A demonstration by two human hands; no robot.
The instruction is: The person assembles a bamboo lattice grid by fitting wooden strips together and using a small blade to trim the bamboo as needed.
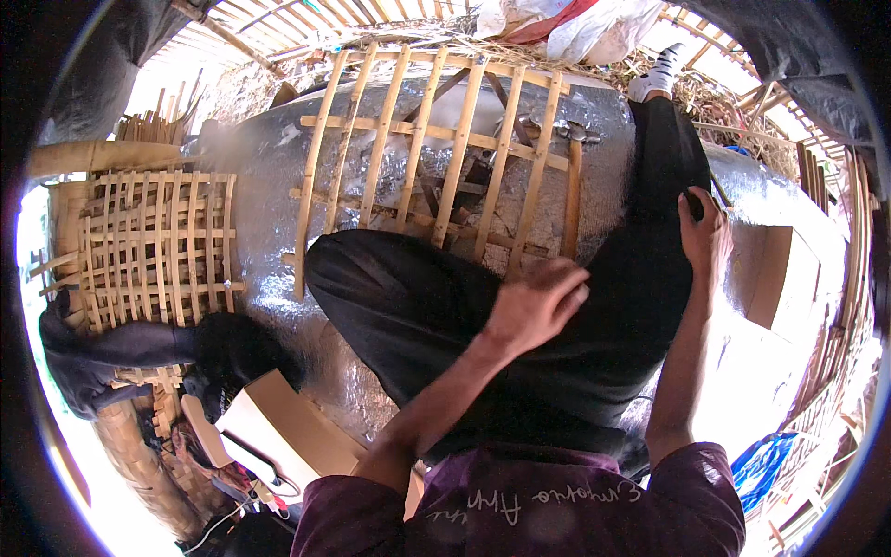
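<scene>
A lattice of pale split-bamboo strips (462,139) lies in front of me, its near edge by my bent left leg. Over my lap, near that edge, my left hand (538,304) has its fingers curled together. It is slightly blurred, and whatever it may hold is hidden. Beside my outstretched right leg is my right hand (705,227), thumb and forefinger curved apart with dark trouser cloth showing between them. Nothing plainly sits in its grip. A hammer (574,186) with a wooden handle lies along the lattice's right side.
Silvery sheeting (264,186) covers the ground. To the left stands a denser woven bamboo panel (158,232), with dark cloth (139,345) below it. An open cardboard box (278,422) is at lower left, another brown box (784,278) at right. Straw and white sacks (594,32) lie at the back.
</scene>
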